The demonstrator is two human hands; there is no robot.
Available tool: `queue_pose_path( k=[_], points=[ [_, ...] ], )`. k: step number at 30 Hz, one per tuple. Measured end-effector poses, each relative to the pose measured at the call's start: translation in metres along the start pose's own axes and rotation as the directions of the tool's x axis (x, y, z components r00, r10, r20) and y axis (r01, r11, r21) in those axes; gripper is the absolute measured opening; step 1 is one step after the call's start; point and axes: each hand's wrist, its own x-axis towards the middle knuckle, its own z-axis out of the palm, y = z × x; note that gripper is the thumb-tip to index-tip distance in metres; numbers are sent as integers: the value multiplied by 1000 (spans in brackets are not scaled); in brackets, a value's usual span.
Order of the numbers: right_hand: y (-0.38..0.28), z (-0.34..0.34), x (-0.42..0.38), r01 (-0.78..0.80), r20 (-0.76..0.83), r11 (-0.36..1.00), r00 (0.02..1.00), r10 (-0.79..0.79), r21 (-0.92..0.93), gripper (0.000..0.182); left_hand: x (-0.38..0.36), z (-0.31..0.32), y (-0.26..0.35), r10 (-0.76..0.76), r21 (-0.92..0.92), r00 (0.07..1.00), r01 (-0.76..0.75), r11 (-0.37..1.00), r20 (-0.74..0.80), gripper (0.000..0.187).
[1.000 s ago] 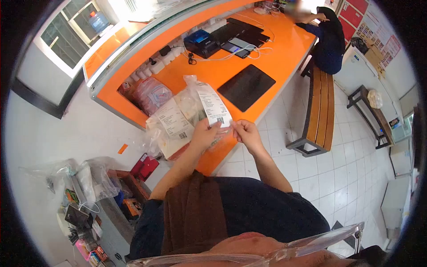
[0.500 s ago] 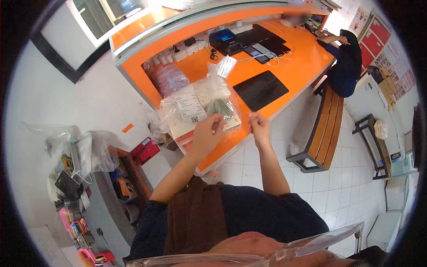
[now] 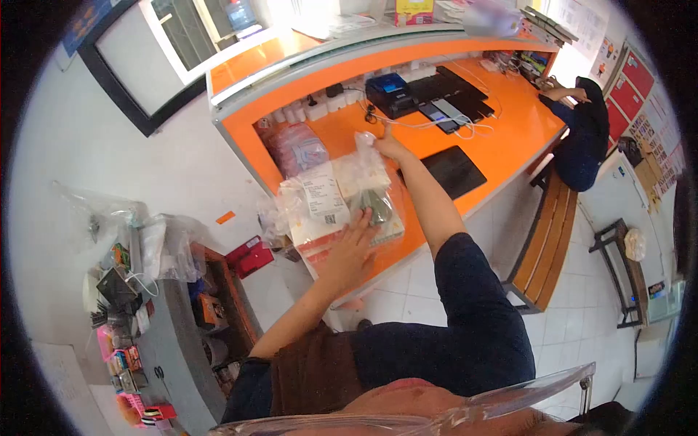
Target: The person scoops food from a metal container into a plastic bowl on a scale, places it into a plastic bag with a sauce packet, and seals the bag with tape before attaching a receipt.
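A clear plastic bag (image 3: 298, 211) lies near the close left corner of the orange counter. Through it show a white-and-red box (image 3: 309, 243), a printed receipt (image 3: 320, 196) and a dark green item (image 3: 376, 206). My left hand (image 3: 354, 243) rests on the bag's near side with its fingers spread, fingertips at the green item. Stretched across the bag's right side, my right hand (image 3: 391, 145) is at the bunched far end of the plastic. One finger points away and the thumb side is against the plastic; its other fingers are partly hidden.
A black tablet-like panel (image 3: 454, 173) lies right of my right forearm. Farther back are a blue-black device (image 3: 389, 91), phones (image 3: 440, 115) and white cables. A wrapped bundle (image 3: 299, 149) sits behind the bag. At the far end a person (image 3: 582, 138) sits on a wooden bench (image 3: 542, 254).
My right hand has moved from the bag's near right side to its far end; the white tag seen there is out of sight. My left hand has flattened onto the bag. The view has shifted.
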Motion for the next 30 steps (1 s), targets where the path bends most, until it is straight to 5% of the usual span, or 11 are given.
queue_pose_path(
  k=[2,5,7,9,14,17,22,25,27,29,30],
  points=[
    [-19,5,-4,-159,29,986,987,160,-38,95,1,-1,-1,7,0,1000,-7,1000,18,51],
    [8,13,32,-211,80,958,977,199,196,84,2,-2,-4,10,4,999,-10,1000,31,51],
    [3,14,31,239,-153,969,961,-229,54,74,1,-3,-5,17,-18,1000,-16,1000,25,49],
    [-2,4,24,440,-293,890,841,-454,-117,65,2,-4,-7,12,-6,999,-12,1000,45,47],
    [-56,-54,-32,537,-358,666,572,-738,-517,55,2,-5,-5,23,-25,1000,-22,999,21,45],
    [-80,-72,-84,570,-326,621,539,-777,-538,49,1,-2,-6,30,-13,1000,-30,999,8,45],
    [-93,-70,-140,553,-280,705,662,-696,-444,48,3,-1,-7,69,105,996,-63,992,-56,45],
    [-105,-59,-169,565,-322,760,689,-649,-321,49,16,-11,-1,70,-100,984,-87,991,-162,43],
    [-118,-50,-199,530,-317,789,725,-611,-310,50,29,-24,13,49,-369,996,-72,927,-71,38],
    [-121,-42,-223,512,-301,790,737,-605,-335,48,43,-25,20,-12,-672,998,52,738,64,36],
    [-117,-39,-230,563,-301,693,635,-711,-450,50,49,-24,22,-48,-807,986,160,568,162,36]
  ],
)
